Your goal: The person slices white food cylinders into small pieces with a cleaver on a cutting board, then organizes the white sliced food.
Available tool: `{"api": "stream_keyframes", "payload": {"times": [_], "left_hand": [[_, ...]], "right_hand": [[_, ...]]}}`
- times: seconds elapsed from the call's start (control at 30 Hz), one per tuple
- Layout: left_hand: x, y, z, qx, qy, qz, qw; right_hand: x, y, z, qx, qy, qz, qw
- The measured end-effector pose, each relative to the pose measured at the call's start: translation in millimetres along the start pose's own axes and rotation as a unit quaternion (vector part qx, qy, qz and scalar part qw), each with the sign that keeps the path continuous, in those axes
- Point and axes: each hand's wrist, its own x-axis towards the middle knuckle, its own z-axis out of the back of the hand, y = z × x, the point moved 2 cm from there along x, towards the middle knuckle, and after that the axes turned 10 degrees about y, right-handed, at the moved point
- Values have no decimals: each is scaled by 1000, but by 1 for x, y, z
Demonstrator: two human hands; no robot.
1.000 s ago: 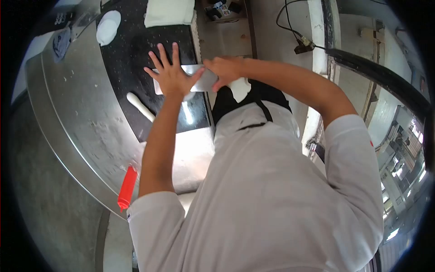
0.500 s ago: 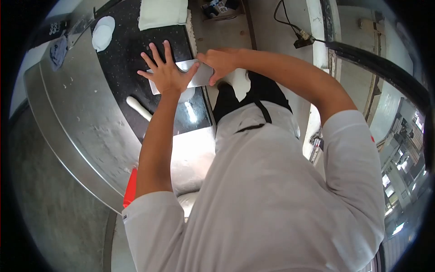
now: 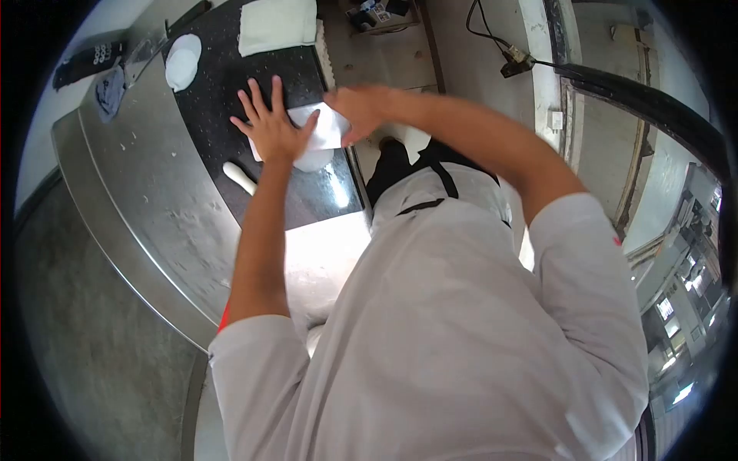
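Observation:
My left hand [image 3: 275, 132] lies flat with fingers spread on a broad, shiny cleaver [image 3: 327, 131]. The blade is laid on its side over the black worktop. My right hand [image 3: 363, 110] grips the cleaver's right end; its fingers hide the handle. From under the blade's near edge shows a thin, pale dough round [image 3: 314, 161]. A short white dough roll [image 3: 239, 177] lies left of my left forearm, which covers its near end. Farther off at the left, flat white dough rounds [image 3: 183, 64] overlap each other.
A folded white cloth [image 3: 278, 27] lies at the worktop's far end. A long dark-handled tool [image 3: 184, 19] rests along the left side. Beside it are a grey rag [image 3: 111, 94] and a steel counter [image 3: 146, 184]. A black cable [image 3: 492, 34] hangs right.
The cleaver and my right hand have shifted slightly left, and the blade now catches more light. My left hand stays spread on the blade. The camera view has shifted a little.

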Motion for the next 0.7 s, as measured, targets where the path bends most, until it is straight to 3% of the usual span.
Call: {"api": "stream_keyframes", "payload": {"times": [0.1,0.2,0.3,0.5,0.57,0.6,0.63,0.7], "left_hand": [[6,0,3,8,-2,-36,999],[28,8,16,18,-27,-61,998],[53,20,22,-120,-98,-142,978],[12,-12,10,-34,-22,-161,986],[28,-10,10,-65,-66,-163,982],[36,-7,13,-65,-93,-161,980],[43,-3,14,-64,-109,-163,978],[51,5,20,-69,-185,-142,970]], "right_hand": [[-10,16,0,33,-6,-101,994],[5,8,10,13,-48,-91,995],[6,19,29,-1,-56,-125,990],[-23,18,-20,81,-40,-145,985],[-19,10,-19,58,-55,-164,983],[-10,-6,-15,42,-89,-79,992],[1,-23,-13,16,-108,-56,992],[8,-14,29,-15,-80,-101,992]]}}
